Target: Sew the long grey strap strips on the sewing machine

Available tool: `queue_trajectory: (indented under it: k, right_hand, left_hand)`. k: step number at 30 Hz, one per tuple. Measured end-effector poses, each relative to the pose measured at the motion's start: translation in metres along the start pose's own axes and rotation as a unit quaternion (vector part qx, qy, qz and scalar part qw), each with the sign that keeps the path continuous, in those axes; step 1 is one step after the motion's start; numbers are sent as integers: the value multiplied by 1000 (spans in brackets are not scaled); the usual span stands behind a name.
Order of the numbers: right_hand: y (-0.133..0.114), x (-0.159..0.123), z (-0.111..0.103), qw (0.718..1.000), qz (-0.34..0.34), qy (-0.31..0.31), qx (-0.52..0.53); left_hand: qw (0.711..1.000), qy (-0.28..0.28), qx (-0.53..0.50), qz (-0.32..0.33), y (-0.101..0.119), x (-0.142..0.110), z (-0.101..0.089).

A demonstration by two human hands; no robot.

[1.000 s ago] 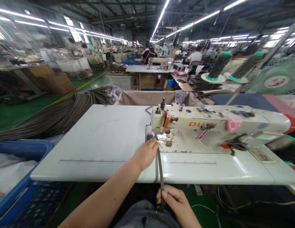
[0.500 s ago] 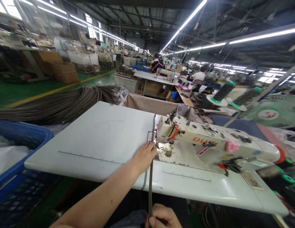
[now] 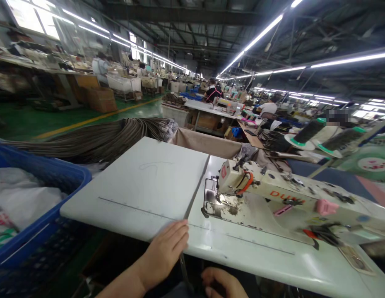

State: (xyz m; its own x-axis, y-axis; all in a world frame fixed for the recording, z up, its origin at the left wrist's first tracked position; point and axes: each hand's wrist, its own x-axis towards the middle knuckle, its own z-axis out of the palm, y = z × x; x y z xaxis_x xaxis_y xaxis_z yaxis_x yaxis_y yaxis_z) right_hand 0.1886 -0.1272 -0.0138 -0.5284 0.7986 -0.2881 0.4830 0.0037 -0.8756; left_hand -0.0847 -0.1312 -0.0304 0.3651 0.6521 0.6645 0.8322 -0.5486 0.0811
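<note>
A long, narrow grey strap point(image 3: 197, 186) lies in a straight line across the white sewing table point(image 3: 143, 182), from the far edge to the front edge, passing left of the machine's needle plate point(image 3: 215, 203). My left hand point(image 3: 166, 252) rests on the front edge with its fingers together, closed on the strap. From there the strap drops toward my right hand point(image 3: 222, 283), which sits curled at the bottom of the view, below the table edge. The cream sewing machine point(image 3: 288, 194) stands to the right of the strap.
A blue crate point(image 3: 40, 231) holding white bags stands at the left. Behind the table lies a big bundle of grey straps point(image 3: 96, 138). Thread cones point(image 3: 307, 132) and a green fan point(image 3: 371, 163) are at the right. Other people work at tables farther back.
My left hand has drawn back from the needle area to the table's front edge, and the strap now stretches across the whole table. The camera has tilted up and my right hand has sunk lower.
</note>
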Motion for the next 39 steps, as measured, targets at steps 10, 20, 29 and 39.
queue_trajectory:
  k: [10,20,29,39]
  right_hand:
    - [-69,38,-9,970,-148,159,-108]
    - [-36,68,-49,825,-277,363,-334]
    - [-11,71,-60,758,-273,421,-417]
    - [-1,74,-63,762,-273,417,-414]
  left_hand:
    - [995,-1,9,99,15,-59,1]
    - [997,-35,50,-39,-37,14,-25]
    - [968,-231,70,-66,-149,92,26]
    - [919,-240,120,-287,-226,133,31]
